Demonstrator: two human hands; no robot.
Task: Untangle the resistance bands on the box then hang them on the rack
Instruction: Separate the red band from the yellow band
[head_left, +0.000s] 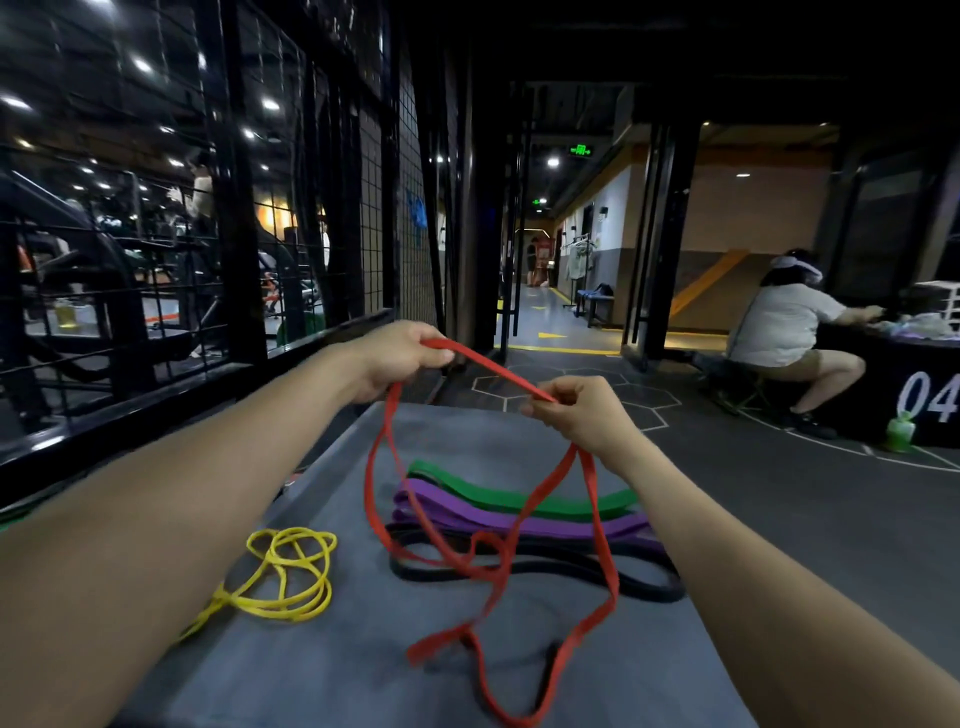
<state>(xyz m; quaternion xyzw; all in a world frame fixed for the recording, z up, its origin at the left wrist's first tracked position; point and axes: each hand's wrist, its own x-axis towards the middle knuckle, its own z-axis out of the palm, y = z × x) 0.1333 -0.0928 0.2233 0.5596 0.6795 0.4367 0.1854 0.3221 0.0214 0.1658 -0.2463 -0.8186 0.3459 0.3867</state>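
A red resistance band (496, 371) stretches between my two hands above the grey box top (322, 665). My left hand (400, 358) pinches one end and my right hand (576, 410) pinches the other. The band's loops hang down twisted onto the box. Under those loops lie a green band (519, 496), a purple band (545, 525) and a black band (644, 584), stacked side by side. A thin yellow band (291, 571) lies coiled on the box's left side, partly behind my left forearm.
A black wire-mesh fence (374, 218) runs along the left. A person (784, 332) sits at a dark table (924, 384) at the right, with a green bottle (900, 431) on the floor. A corridor (550, 312) opens straight ahead.
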